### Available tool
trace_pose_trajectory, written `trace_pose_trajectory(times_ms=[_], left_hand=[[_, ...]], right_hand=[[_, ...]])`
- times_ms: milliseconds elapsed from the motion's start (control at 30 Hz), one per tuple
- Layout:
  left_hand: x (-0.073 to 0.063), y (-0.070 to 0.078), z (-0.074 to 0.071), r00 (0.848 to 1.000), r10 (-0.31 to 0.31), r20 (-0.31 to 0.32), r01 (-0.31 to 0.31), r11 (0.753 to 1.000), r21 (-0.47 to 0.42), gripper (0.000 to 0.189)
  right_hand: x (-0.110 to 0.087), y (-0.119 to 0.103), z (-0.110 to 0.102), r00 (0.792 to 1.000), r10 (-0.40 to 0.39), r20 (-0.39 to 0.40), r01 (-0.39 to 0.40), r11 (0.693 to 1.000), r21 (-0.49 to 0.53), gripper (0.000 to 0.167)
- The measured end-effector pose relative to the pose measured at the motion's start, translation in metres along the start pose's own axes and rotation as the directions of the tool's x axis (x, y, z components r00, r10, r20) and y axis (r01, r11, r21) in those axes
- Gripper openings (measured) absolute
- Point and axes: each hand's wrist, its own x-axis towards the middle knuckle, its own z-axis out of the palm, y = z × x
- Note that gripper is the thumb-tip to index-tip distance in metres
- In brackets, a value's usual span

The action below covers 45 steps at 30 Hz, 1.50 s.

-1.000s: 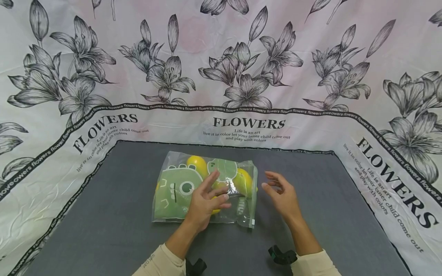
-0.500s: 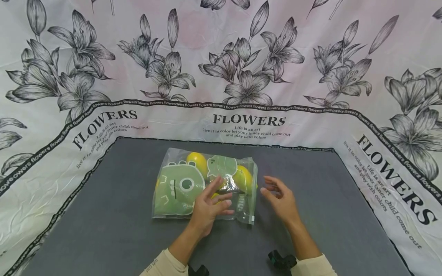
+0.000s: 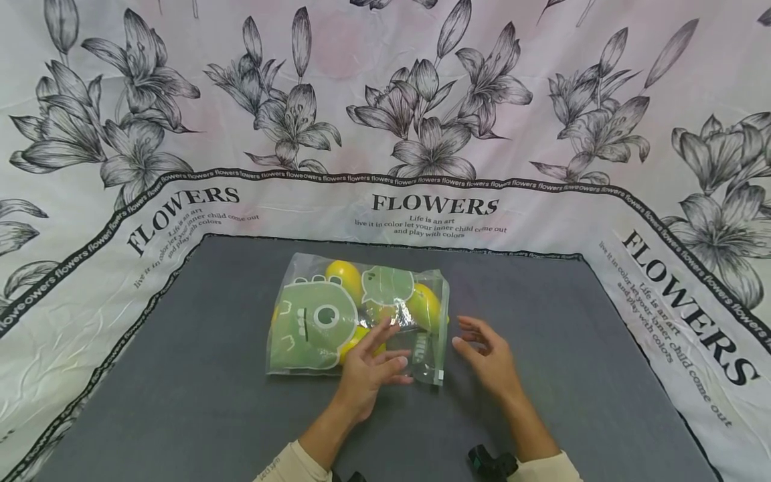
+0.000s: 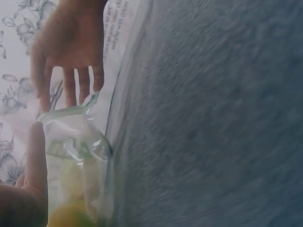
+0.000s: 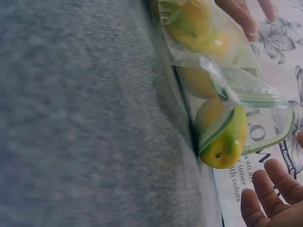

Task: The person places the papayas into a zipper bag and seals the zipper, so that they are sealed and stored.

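A clear zip bag (image 3: 313, 335) printed with a green cartoon dinosaur lies flat, several yellow-green fruits (image 3: 425, 309) inside. These fruits look like mangoes. Its zip end faces right, with a white slider (image 3: 441, 375) at the near corner. In the right wrist view the mouth of the bag (image 5: 270, 101) gapes, and one fruit (image 5: 222, 146) sits at it. Over the bag's near edge is my left hand (image 3: 364, 378), fingers spread and holding nothing; whether it touches the plastic I cannot tell. My right hand (image 3: 494, 361), loosely bent and holding nothing, stands just right of the zip end.
A grey cloth surface (image 3: 199, 361) spreads under the bag. White fabric (image 3: 434, 221) printed with flowers and lettering rises behind and along both sides. Black wrist devices (image 3: 490, 462) show near the cream sleeves (image 3: 545, 468).
Both hands have drawn slightly toward the person relative to the bag, the left one also a little to the right. The bag has stayed in place while the head view tilted slightly down.
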Motion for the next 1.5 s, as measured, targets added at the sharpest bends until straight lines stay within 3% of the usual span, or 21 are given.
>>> trace_pose_trajectory(times_ms=[333,633,967,1233,1500], left_hand=[[-0.007,-0.021,0.006,0.994,-0.104,-0.037,0.103,0.995,-0.015,0.077],[-0.014,-0.032,0.012,0.978,-0.201,-0.051,0.200,0.980,-0.021,0.073],[-0.021,-0.045,0.017,0.946,-0.318,-0.058,0.317,0.948,-0.029,0.068],[-0.021,-0.050,0.022,0.938,-0.336,-0.090,0.333,0.942,-0.052,0.067],[-0.018,-0.055,0.028,0.941,-0.290,-0.175,0.280,0.957,-0.081,0.063]], right_hand=[[-0.011,0.009,0.002,1.000,-0.002,0.023,0.002,1.000,0.022,0.039],[-0.015,0.012,0.004,0.999,0.014,0.030,-0.014,1.000,0.015,0.036],[-0.021,0.017,0.004,0.997,-0.007,0.082,0.005,1.000,0.025,0.024],[-0.024,0.018,0.005,0.984,-0.028,0.177,0.014,0.996,0.083,0.018],[-0.024,0.022,0.007,0.958,-0.057,0.280,0.026,0.993,0.111,0.024]])
